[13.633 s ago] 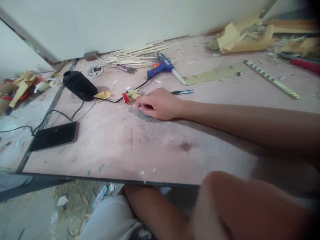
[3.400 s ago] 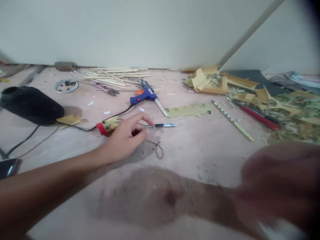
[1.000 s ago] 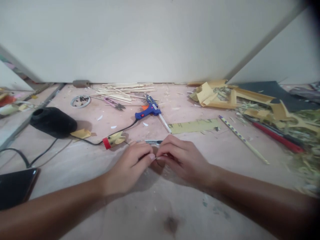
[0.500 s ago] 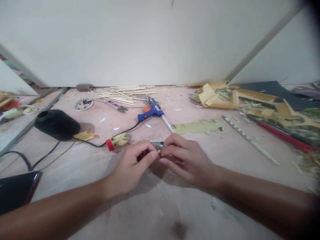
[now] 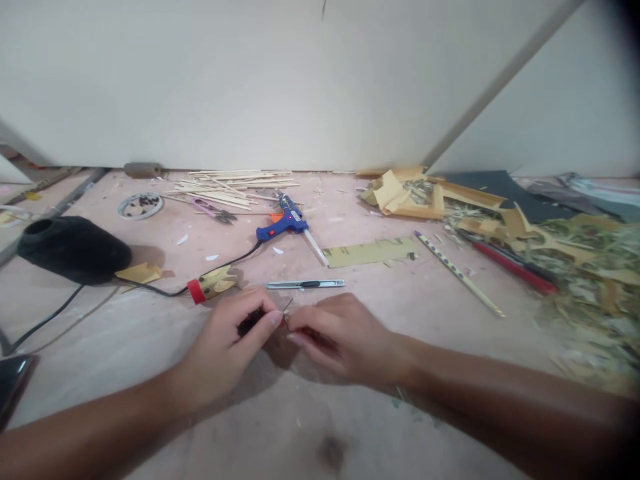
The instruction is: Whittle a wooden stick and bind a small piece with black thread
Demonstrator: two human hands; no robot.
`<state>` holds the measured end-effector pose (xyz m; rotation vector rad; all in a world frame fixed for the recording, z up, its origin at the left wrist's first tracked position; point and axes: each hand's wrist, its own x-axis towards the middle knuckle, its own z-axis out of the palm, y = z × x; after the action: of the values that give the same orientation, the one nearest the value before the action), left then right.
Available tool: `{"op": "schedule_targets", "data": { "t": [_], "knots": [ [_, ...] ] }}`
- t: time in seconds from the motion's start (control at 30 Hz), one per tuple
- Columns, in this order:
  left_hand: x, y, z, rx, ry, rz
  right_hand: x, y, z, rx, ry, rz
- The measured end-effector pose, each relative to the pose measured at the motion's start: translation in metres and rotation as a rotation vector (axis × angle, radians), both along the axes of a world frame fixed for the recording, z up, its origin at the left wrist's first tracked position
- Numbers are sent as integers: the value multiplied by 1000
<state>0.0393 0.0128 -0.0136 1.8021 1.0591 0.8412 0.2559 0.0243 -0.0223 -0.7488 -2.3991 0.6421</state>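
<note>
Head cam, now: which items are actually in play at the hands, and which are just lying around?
In play:
left hand
right hand
thin dark thread pinched between both hands' fingertips

Lying about:
utility knife
blue glue gun
red-tipped tool
wooden sticks
black thread cone
striped stick
sandpaper strip

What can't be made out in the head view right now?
- Thin dark thread pinched between left hand and right hand: too small, mostly hidden by fingertips.
- Phone: cut off by left edge.
- Scrap pile at right: blurred.
- Contents of the small round lid: too small.
</note>
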Motion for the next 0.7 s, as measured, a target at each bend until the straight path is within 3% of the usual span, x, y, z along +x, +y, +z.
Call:
{"op": "schedule_targets", "data": {
  "t": [0.2, 0.5, 0.7],
  "knots": [
    [-1, -2, 0, 15, 35, 22, 2, 1, -2, 30, 9, -14],
    [1, 1, -2, -15, 75, 38, 6, 1, 3, -131, 71, -112],
    [2, 1, -3, 21, 62, 12, 5, 2, -1, -105, 71, -138]
  ]
}}
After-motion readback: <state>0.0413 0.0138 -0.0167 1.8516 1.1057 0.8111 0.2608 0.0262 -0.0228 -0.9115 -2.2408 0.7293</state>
